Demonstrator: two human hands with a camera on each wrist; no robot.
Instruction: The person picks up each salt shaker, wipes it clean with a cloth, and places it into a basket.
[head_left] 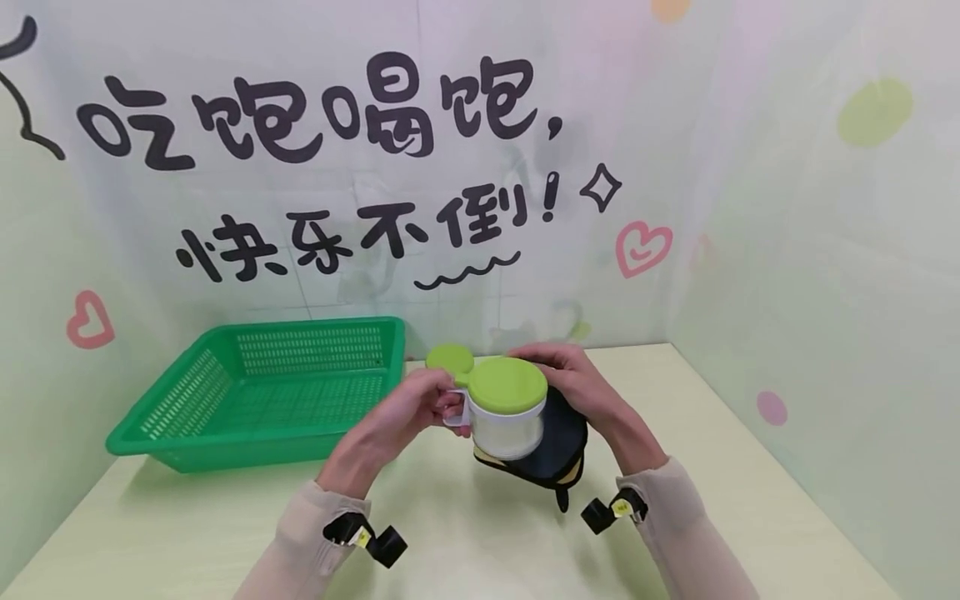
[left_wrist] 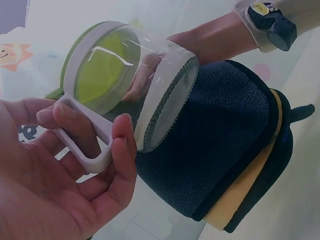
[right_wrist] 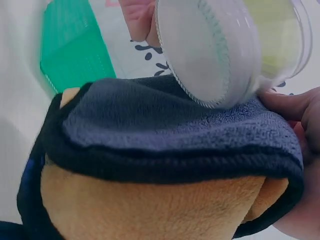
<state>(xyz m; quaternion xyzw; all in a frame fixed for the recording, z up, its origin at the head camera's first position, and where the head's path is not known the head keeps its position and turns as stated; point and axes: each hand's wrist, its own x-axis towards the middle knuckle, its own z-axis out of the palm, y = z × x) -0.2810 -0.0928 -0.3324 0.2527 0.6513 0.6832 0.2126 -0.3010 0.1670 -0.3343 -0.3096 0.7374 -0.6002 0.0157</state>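
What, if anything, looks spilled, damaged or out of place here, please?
Nothing stands out: the left hand holds the jar upright, the right hand grips the cloth, the basket sits on the table; no spill or damage shows.

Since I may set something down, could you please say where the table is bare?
The table is bare between the right hand and the right-hand wall, and between the wrist cameras. It is crowded around the green basket, left hand, jar and dark fabric item.

Has pale walls (head_left: 795, 250) behind and to both sides, with black lettering (head_left: 386, 209), pink hearts (head_left: 625, 246) and coloured dots (head_left: 876, 112); has a light tabletop (head_left: 480, 533) below; is softly lit.
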